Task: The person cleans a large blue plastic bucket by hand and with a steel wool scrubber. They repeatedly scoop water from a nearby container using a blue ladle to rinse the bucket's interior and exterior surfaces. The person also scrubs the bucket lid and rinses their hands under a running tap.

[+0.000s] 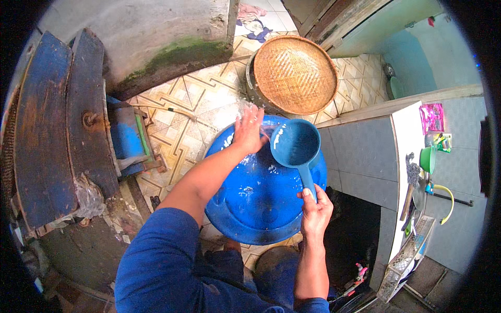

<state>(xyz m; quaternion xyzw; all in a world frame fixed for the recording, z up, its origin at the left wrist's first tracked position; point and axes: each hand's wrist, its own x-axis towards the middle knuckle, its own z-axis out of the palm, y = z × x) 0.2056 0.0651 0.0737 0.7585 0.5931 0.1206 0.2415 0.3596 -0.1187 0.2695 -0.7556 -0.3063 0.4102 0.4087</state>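
Note:
My right hand [316,211] grips the handle of a blue plastic water dipper [295,143]. The dipper's bowl is tipped toward the left, with a thin stream of water at its rim. Just left of it, my left hand [249,129] is raised over the far edge of a round blue plastic drum [258,203], fingers apart and wet, holding nothing. Clear water splashes around its fingertips. The drum's top is wet, with shiny drops and streaks on it.
Beyond the drum, a round woven bamboo tray [295,74] rests on a dark-sided container [253,88]. A tiled counter [364,152] at right carries a green bowl [428,159], utensils and a plastic rack [405,254]. Weathered blue wooden boards [43,137] stand left. Cloths [254,23] lie on the floor.

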